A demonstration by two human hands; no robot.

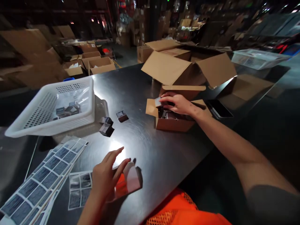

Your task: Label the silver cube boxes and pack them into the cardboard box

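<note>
My right hand (179,104) is over the small open carton (174,124), its fingers closed on a small pale-faced box (157,102) at the carton's left side. More small dark, shiny packages (167,115) lie inside, partly hidden by the hand. My left hand (105,175) is low over the metal table, thumb and index finger stretched out and apart. Beside and partly under it lies a glossy, mirror-like piece (132,179) showing orange and pale patches; its kind is unclear. A sheet of printed labels (78,193) lies left of that hand.
A white perforated basket (90,117) holds several small boxes. Other small boxes (106,127) stand on the metal table (138,137). Label sheets (47,175) lie at the left. A large open carton (167,67), a phone (219,109) and a clear basket (257,59) are farther back.
</note>
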